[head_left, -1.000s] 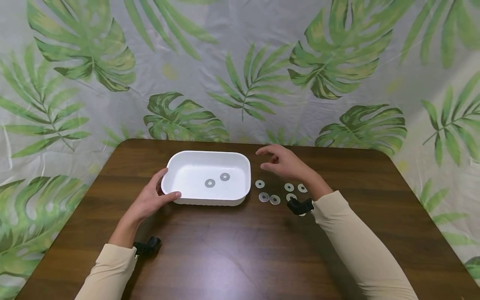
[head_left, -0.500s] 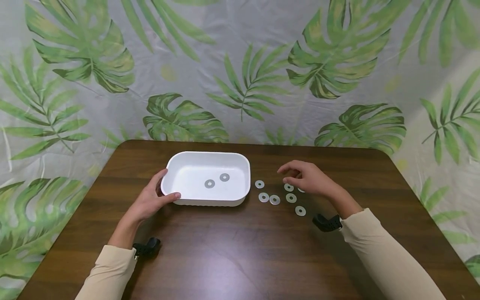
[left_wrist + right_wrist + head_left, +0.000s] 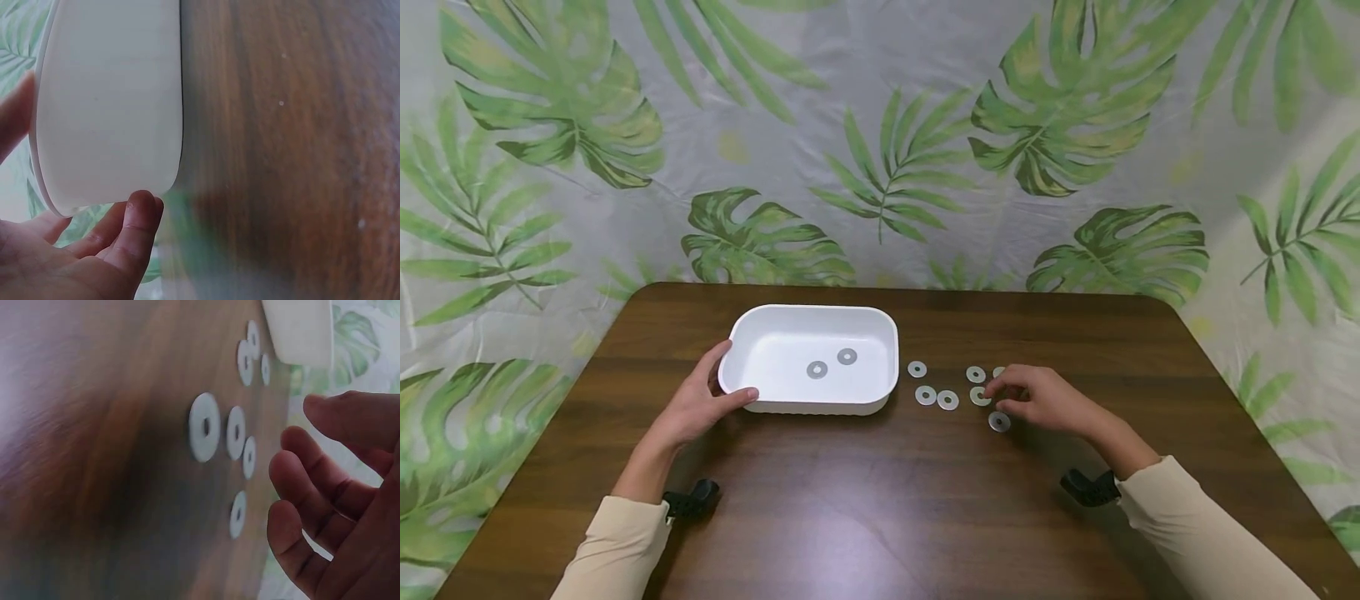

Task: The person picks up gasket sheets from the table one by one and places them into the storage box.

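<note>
A white plastic tub stands on the table with two flat metal washers lying inside it. My left hand grips its left end: the thumb lies over the near rim, and fingertips meet the outer wall in the left wrist view. To the right of the tub several more washers lie loose on the wood. Over the rightmost of them hovers my right hand, fingers loosely bent, thumb and fingers apart with nothing between them. It partly covers one washer at the back.
The dark wooden table has rounded far corners. Behind its far edge hangs a pale cloth printed with green leaves. A black wrist camera sits on the left wrist, another black camera on the right.
My right hand has moved away from beside the tub, rightward and nearer to me, down over the rightmost washers. The left hand and the tub have stayed in place.
</note>
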A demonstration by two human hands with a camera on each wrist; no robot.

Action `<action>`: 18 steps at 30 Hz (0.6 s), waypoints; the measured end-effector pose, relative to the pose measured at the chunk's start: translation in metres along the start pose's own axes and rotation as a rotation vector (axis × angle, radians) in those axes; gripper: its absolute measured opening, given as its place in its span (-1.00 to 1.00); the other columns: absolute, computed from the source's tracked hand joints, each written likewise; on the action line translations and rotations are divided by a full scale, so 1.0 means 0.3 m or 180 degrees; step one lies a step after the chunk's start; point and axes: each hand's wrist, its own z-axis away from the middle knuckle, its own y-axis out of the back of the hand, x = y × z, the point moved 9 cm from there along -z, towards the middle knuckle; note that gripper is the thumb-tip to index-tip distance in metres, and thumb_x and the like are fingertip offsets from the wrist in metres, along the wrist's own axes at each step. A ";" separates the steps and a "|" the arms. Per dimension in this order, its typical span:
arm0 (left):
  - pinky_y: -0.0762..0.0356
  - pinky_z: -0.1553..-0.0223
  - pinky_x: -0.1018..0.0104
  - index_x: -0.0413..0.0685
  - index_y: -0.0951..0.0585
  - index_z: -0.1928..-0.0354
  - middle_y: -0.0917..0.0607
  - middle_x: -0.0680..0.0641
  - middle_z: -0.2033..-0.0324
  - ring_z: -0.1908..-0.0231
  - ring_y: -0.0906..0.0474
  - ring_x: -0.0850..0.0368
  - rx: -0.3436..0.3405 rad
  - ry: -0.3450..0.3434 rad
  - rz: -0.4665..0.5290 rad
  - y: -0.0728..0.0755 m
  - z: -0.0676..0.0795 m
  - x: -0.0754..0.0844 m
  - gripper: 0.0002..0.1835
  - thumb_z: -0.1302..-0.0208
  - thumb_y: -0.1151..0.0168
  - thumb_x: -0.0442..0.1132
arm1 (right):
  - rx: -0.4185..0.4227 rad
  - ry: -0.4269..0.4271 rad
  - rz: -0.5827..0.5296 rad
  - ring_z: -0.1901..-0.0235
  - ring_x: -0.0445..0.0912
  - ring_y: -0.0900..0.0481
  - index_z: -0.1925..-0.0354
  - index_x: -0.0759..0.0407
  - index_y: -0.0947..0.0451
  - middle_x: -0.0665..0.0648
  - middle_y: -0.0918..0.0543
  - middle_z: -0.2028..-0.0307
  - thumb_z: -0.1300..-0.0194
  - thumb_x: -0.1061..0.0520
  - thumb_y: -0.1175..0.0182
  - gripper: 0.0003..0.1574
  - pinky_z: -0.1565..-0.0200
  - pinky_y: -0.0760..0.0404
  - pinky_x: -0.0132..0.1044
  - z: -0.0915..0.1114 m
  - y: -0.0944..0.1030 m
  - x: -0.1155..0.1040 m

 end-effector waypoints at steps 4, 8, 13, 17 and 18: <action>-0.31 0.11 0.74 -0.17 0.17 -0.58 -0.08 -0.38 -0.51 -0.38 -0.25 -0.23 0.0008 0.0013 0.0008 0.001 0.005 -0.001 0.08 -0.26 -0.37 -0.15 | 0.0072 -0.0028 0.0017 0.27 -0.21 -0.62 0.13 0.11 -0.68 0.06 -0.69 0.20 -0.22 0.29 -0.34 -0.77 0.25 -0.58 -0.32 0.025 -0.007 0.017; -0.30 0.10 0.75 -0.17 0.17 -0.57 -0.08 -0.38 -0.51 -0.39 -0.23 -0.23 0.0003 0.0035 -0.0009 0.000 0.007 -0.006 0.08 -0.25 -0.37 -0.15 | 0.0035 -0.0033 0.0057 0.33 -0.28 -0.55 0.10 0.10 -0.69 0.08 -0.68 0.15 -0.21 0.29 -0.34 -0.74 0.27 -0.55 -0.32 0.031 -0.031 0.026; -0.27 0.09 0.77 -0.18 0.16 -0.57 -0.08 -0.38 -0.51 -0.41 -0.21 -0.23 0.0015 0.0042 -0.0041 0.000 0.010 -0.010 0.09 -0.25 -0.38 -0.15 | -0.0062 -0.0126 0.0155 0.35 -0.28 -0.47 0.07 0.06 -0.69 0.06 -0.65 0.14 -0.23 0.23 -0.35 -0.72 0.28 -0.48 -0.33 0.029 -0.060 0.038; -0.28 0.09 0.75 -0.16 0.17 -0.58 -0.09 -0.38 -0.51 -0.40 -0.23 -0.24 0.0009 0.0036 -0.0057 0.000 0.005 -0.004 0.09 -0.25 -0.38 -0.13 | -0.0078 -0.0176 0.0272 0.36 -0.23 -0.46 0.07 0.05 -0.68 0.06 -0.63 0.18 -0.19 0.20 -0.38 -0.71 0.28 -0.44 -0.32 0.032 -0.063 0.042; -0.28 0.08 0.75 -0.16 0.17 -0.58 -0.09 -0.37 -0.51 -0.41 -0.23 -0.24 0.0005 0.0042 -0.0068 -0.001 0.003 -0.003 0.09 -0.25 -0.38 -0.13 | -0.0082 -0.0187 0.0296 0.36 -0.21 -0.46 0.07 0.06 -0.68 0.07 -0.63 0.18 -0.18 0.19 -0.39 -0.70 0.28 -0.44 -0.32 0.033 -0.062 0.042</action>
